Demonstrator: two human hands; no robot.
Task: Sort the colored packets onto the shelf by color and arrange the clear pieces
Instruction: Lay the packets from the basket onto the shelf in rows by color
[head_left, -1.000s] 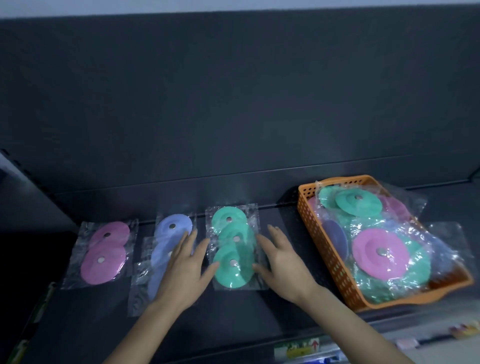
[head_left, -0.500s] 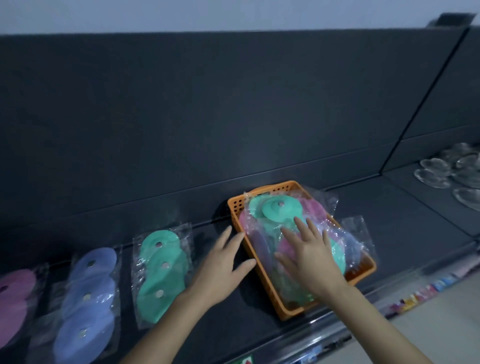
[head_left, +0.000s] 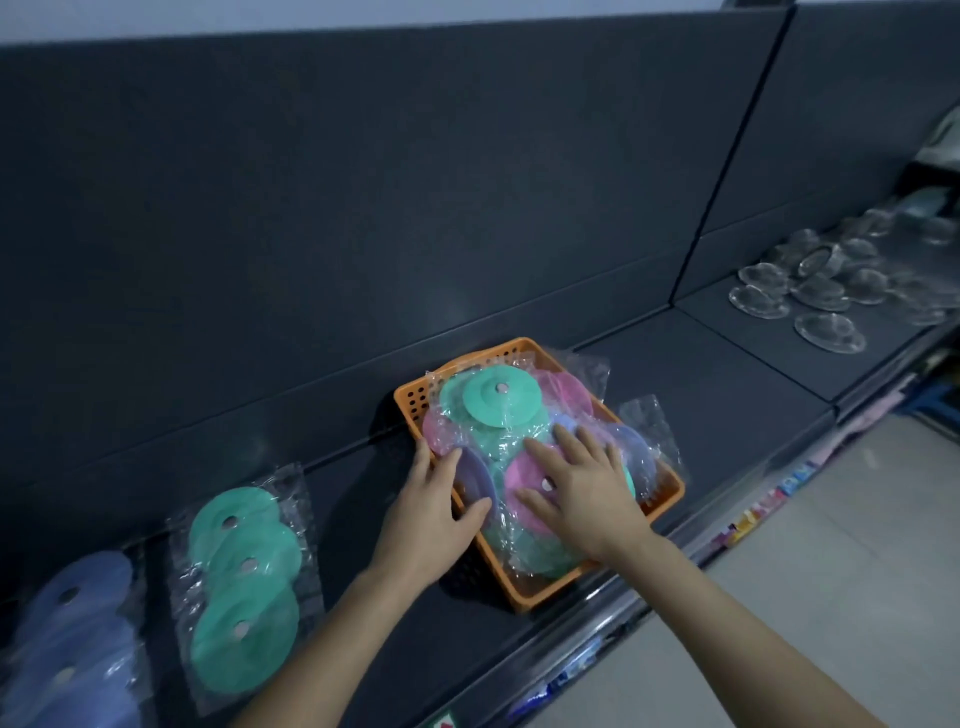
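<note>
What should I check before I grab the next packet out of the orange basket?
1. The right hand lies flat on the pink packet: ok.
2. The left hand touches the orange basket at its left edge: ok.
3. Fingers gripping a packet: not ok, both hands open.
4. The green row and purple row lie apart: ok.
5. Where the pink row lies: cannot tell, out of view.

dark back panel (head_left: 363, 182), pale floor (head_left: 857, 561) (dim light)
</note>
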